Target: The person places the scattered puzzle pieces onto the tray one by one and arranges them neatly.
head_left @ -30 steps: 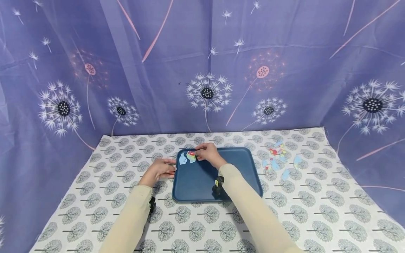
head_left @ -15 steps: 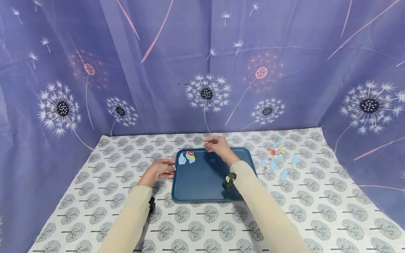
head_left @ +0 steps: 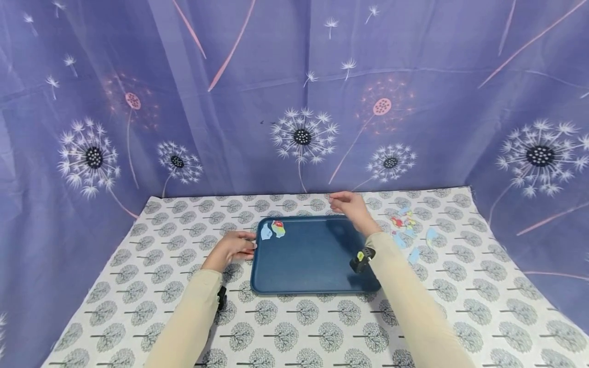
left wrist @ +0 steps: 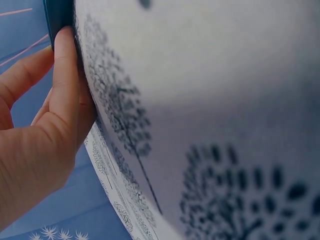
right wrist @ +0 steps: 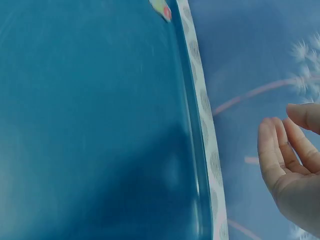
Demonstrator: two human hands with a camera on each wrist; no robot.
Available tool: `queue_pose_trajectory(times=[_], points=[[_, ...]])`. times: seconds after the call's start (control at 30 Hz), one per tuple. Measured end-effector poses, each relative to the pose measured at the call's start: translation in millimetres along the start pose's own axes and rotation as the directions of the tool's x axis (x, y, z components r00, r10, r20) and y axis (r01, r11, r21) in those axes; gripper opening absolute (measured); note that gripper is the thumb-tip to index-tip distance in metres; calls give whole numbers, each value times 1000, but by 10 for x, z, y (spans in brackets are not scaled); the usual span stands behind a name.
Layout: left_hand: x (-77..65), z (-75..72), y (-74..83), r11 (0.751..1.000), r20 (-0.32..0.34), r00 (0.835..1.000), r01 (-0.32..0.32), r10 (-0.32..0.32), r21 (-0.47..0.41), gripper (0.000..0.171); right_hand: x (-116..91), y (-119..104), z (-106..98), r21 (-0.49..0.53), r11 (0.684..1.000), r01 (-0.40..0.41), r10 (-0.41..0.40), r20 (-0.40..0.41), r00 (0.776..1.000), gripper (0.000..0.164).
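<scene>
Fingers (right wrist: 269, 150) relaxed, right hand (head_left: 352, 208) empty above blue tray (head_left: 313, 260), left hand (head_left: 231, 247) against its side, scattered pieces (head_left: 397, 222) on tree-print cloth (head_left: 308, 329).

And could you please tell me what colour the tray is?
The tray is dark blue, clearest in the head view.

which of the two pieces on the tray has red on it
The right-hand piece in the head view: it shows red and yellow, while the pale blue piece beside it shows no red.
</scene>
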State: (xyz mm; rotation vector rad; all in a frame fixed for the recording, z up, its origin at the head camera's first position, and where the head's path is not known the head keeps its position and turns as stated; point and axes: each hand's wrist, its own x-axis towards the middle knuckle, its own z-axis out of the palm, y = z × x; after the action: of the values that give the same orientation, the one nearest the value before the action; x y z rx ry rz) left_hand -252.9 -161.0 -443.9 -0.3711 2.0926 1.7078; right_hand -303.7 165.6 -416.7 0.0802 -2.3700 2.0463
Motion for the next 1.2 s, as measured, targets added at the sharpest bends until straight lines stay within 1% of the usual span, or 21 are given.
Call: queue_pose_trajectory(times=[0.07,0.13,0.3,0.47,0.53,0.7,0.8,0.97,1.1,1.2], points=[[4,1,8,1000,0,1000,-3,3,12,47,-9,18,-121,11,1000,-6,6,-19,1000,35],[8,1,7,1000,0,1000,-4,4,17,48,-28,37,-238,-5,1000,-8,8,-37,999,36],[3,2,-11,1000,2,1000,-6,6,8,48,-100,86,-516,-70,996,-53,49,-59,997,40],[9,10,-36,1000,16,1000,-23,24,-8,49,-176,155,-802,-97,990,-101,93,-81,992,44],[10,11,-42,1000,19,999,-27,27,-13,49,-207,196,-917,-115,989,-94,83,-94,992,44],[5,9,-45,1000,20,999,-27,27,-7,49,-311,269,-1165,-190,974,-120,97,-127,987,49],[1,10,-41,1000,18,1000,-25,25,-4,49,-372,299,-1281,-220,963,-153,122,-149,981,50],[-2,11,-31,1000,21,999,-26,26,-5,48,-427,382,-1437,-228,958,-172,136,-168,976,53],[0,10,-25,1000,17,999,-28,28,-2,48,-468,442,-1521,-244,950,-195,158,-163,974,56],[7,3,-25,1000,16,999,-30,30,7,48,-489,484,-1566,-234,951,-201,167,-159,973,53]])
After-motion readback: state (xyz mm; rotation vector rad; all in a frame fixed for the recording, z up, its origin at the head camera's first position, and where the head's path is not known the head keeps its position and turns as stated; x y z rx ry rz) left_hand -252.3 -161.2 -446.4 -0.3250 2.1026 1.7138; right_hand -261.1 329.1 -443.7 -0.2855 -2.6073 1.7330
